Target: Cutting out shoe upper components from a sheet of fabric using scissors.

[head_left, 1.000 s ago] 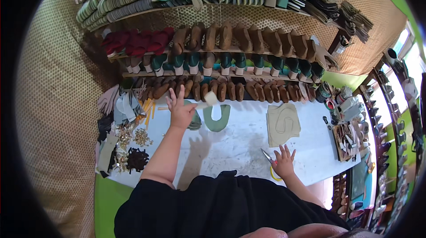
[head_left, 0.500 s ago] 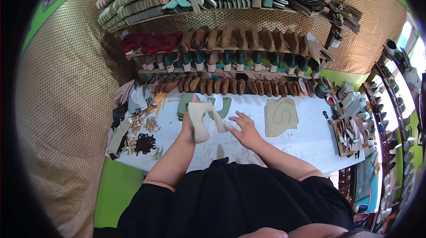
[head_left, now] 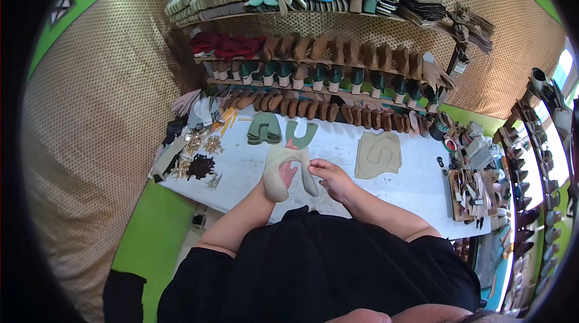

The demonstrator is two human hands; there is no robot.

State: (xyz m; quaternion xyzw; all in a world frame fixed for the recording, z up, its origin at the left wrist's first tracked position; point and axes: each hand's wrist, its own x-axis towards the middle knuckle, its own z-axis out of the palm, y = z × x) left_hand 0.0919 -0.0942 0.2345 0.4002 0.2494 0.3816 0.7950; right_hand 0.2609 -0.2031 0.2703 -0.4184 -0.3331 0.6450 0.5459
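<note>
A beige, curved U-shaped shoe upper (head_left: pixel 277 184) is held up above the table in front of me, its two arms pointing down. My left hand (head_left: pixel 288 173) grips it from behind; some of its fingers show through the opening and the rest are hidden. At the upper's right arm, my right hand (head_left: pixel 335 181) has its fingers bent and their tips pinching the edge. Just beyond lie a stack of green cut pieces (head_left: pixel 264 129) and a single green U-shaped piece (head_left: pixel 309 134).
Beige sheets with a curved outline (head_left: pixel 379 155) lie to the right. Gold fittings (head_left: pixel 212 144) and a dark brown pile (head_left: pixel 201 167) sit at the left. A tool box (head_left: pixel 471 195) stands on the right. Shelves of shoes (head_left: pixel 329 76) line the back.
The shoe upper has come closer to me and turned, its opening now facing me. My right hand has gone from spread fingers to touching its right arm. The view has shifted slightly.
</note>
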